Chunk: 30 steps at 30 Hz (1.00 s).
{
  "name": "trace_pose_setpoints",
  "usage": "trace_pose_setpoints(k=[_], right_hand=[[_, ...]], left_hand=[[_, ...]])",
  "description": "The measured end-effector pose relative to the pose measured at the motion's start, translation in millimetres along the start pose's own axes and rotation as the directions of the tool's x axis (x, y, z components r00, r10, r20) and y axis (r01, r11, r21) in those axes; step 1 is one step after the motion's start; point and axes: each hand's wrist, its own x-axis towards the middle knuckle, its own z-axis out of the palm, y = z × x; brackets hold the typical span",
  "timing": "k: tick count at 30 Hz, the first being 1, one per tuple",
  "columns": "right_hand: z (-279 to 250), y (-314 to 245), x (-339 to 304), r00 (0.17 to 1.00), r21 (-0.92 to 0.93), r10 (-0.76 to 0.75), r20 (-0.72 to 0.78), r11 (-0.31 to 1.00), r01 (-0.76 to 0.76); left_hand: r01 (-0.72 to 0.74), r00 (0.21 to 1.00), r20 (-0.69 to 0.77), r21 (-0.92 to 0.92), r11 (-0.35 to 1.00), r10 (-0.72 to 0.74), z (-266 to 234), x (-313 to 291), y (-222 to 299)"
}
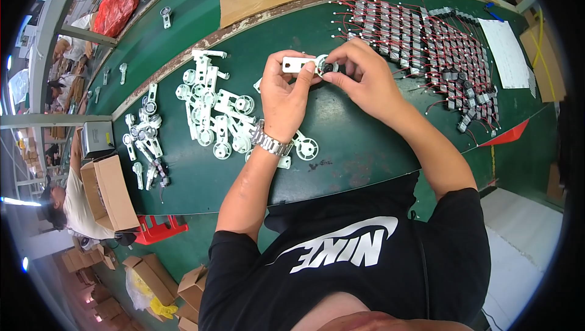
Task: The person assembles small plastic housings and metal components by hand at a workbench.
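Note:
Above the middle of the green table, my left hand (284, 96) grips a pale green plastic housing (295, 65) with a flat arm and a round ring at one end. The fingers of my right hand (368, 81) are pinched on a small dark motor (329, 68) at that ring. How deep the motor sits in the ring is hidden by my fingers. Left of my left wrist lies a loose pile of similar pale green housings (207, 102). To the right of my right hand, many small grey motors (420, 42) with red wires lie in rows.
A smaller group of housings with dark centres (145, 133) lies farther left. Cardboard (244, 11) at the back bears more housings. A white sheet (504, 51) lies at the right. An open carton (109, 194) and a red stool (159, 228) stand left, near another person (79, 200).

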Motion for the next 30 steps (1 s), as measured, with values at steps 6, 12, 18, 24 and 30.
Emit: trace_pose_setpoints(k=[6, 12, 18, 24, 30], right_hand=[[-2, 7, 2, 0.907, 0.465, 0.370, 0.201, 0.779, -0.421], [-5, 4, 3, 0.841, 0.524, 0.380, 0.384, 0.660, -0.538], [-4, 12, 3, 0.837, 0.456, 0.421, 0.349, 0.704, -0.544], [4, 15, -3, 0.895, 0.445, 0.388, 0.219, 0.777, -0.446], [2, 6, 4, 0.874, 0.510, 0.332, 0.354, 0.715, -0.478]], left_hand=[[-0.014, 1.000, -0.004, -0.063, 0.998, 0.014, 1, -1, 3], [-0.038, 0.998, 0.039, -0.051, 0.998, 0.040, 0, 0, 1], [-0.041, 0.998, 0.047, -0.024, 0.999, 0.042, 4, -4, 0], [-0.028, 0.997, 0.066, -0.008, 1.000, 0.028, 7, -6, -3], [-0.010, 1.000, -0.024, -0.073, 0.997, 0.008, 9, -5, 5]])
